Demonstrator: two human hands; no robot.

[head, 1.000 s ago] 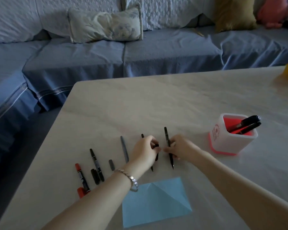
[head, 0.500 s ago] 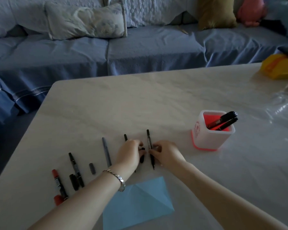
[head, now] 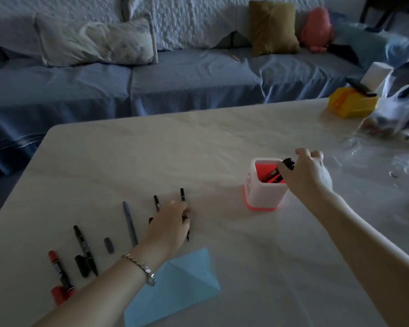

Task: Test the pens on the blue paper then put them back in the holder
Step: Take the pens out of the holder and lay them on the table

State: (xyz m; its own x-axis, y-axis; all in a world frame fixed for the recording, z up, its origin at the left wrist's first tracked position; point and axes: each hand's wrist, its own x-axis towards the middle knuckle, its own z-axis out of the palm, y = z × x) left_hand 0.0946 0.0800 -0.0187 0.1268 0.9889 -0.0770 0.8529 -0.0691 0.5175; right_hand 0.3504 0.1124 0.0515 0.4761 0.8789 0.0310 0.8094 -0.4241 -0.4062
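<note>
Several pens lie in a row on the pale table: a red marker (head: 59,272) with its cap off, a black marker (head: 84,247), a grey cap (head: 109,245), a grey pen (head: 129,223) and two thin black pens (head: 156,202) (head: 183,195). My left hand (head: 168,226) rests over the two thin black pens, fingers on the right one. The blue paper (head: 172,289) lies near the front edge. My right hand (head: 305,172) is at the white holder with a red inside (head: 262,194), fingers closed on a black marker (head: 288,162) that sticks out of it.
A yellow box (head: 352,103) with a dark remote on top and a clear plastic bag (head: 394,109) sit at the table's far right. A blue-covered sofa (head: 175,79) with cushions runs behind the table's far edge.
My right hand left the thin black pen and moved right to the holder, closing on a black marker there. My left hand stayed on the pens. The camera view shifted right.
</note>
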